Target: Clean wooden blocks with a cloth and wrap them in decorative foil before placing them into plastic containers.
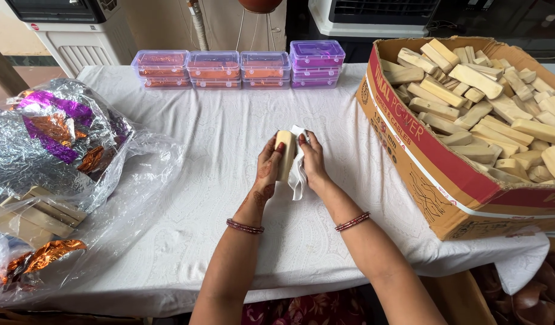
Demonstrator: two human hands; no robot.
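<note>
Bar (284, 154) — pale, upright, held over mid-worktop (229, 126). Left hand (269, 170) closed round its left side; right hand (312, 159) grips a white cloth (298, 174) against its right side. Carton (434, 174) of like bars at right; lidded boxes (238, 68) along far edge — foil bag (48, 144) at left.

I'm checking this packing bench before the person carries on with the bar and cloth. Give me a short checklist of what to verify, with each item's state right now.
1. Left hand grips the pale bar, held upright: ok.
2. Right hand holds the white cloth against the bar: ok.
3. Cardboard box at the right holds many more bars: ok.
4. Lidded plastic boxes stand stacked in a row at the far edge: ok.
5. Foil wrappers lie bagged at the left: ok.
6. Bar wiped clean all round: cannot tell.
</note>
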